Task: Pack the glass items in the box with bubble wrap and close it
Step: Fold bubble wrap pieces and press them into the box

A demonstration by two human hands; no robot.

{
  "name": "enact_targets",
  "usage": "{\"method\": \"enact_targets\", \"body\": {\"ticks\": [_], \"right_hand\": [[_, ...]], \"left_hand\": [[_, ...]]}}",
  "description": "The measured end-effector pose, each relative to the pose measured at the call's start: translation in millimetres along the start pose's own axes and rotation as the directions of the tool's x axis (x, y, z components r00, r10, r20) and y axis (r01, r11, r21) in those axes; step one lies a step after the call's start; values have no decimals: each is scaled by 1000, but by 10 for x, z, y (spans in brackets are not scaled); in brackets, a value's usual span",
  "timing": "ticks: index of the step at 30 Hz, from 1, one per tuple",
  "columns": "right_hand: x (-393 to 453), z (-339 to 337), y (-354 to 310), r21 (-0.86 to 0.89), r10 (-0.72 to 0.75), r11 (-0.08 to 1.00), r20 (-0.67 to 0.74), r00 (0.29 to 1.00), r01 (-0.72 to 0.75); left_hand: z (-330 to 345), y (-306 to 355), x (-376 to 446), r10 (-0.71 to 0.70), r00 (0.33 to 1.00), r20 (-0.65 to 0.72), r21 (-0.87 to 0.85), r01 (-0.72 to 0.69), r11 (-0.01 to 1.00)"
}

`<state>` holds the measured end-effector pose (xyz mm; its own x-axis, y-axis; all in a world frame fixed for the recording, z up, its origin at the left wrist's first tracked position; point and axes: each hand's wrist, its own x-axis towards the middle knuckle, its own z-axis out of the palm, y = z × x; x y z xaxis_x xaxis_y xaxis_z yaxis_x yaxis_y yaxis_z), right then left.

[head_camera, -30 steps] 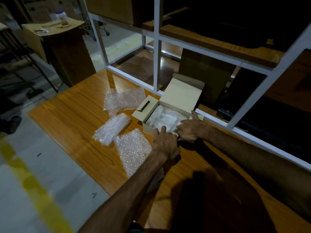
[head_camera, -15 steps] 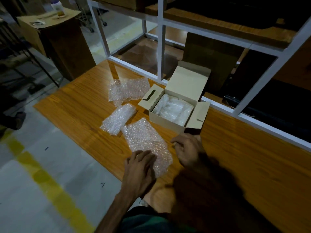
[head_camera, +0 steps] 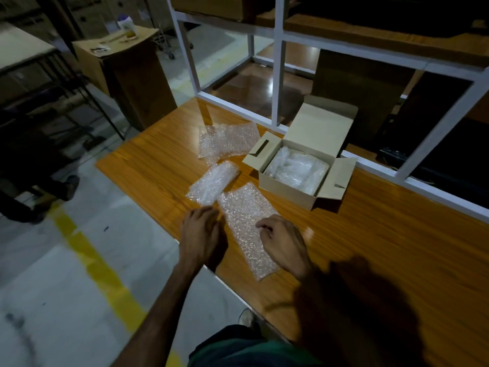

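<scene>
So the small cardboard box (head_camera: 288, 186) sits open on the wooden table (head_camera: 383, 242), lid flap standing up at the back and both side flaps folded out, with clear bubble-wrapped stuff (head_camera: 296, 169) filling the inside. Three loose bubble wrap pieces lie to its left: a flat sheet (head_camera: 227, 140) furthest back, a rolled bundle (head_camera: 211, 184) in the middle, and a long flat sheet (head_camera: 246, 226) nearest. The left hand (head_camera: 202, 238) and right hand (head_camera: 284, 242) are at either edge of that near sheet, fingers curled; can't tell if they're actually pinching it.
</scene>
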<state>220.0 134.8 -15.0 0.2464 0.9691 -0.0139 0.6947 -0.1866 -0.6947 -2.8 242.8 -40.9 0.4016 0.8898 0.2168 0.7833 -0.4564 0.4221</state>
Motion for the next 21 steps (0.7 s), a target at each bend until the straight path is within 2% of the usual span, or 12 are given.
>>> {"method": "enact_targets", "body": {"ticks": [4,8,10,14,16,19,21], "right_hand": [[116,-26,-151,56,-10,998,23,1000,9],[193,-50,-235,104,-8,995,31,1000,4],[224,-49,-256,127,1,992,35,999,-5],[290,-44,-300,168,13,986,16,1000,-16],[323,-32,-320,188,22,982,2,1000,-22],[395,27,-356,279,72,958,-13,997,-66],[460,59,-411,374,96,923,-5,995,-87]], "left_hand": [[-114,-220,493,-73,996,-54,96,78,992],[-67,-326,850,-207,968,144,172,182,968],[-23,-390,927,-223,957,187,151,196,969],[-1,-509,927,-245,967,75,-62,249,966],[-108,-379,866,-313,949,32,-271,309,912],[-279,-205,788,-391,920,20,-589,327,739],[-395,-128,734,-419,904,91,-761,334,556]]}}
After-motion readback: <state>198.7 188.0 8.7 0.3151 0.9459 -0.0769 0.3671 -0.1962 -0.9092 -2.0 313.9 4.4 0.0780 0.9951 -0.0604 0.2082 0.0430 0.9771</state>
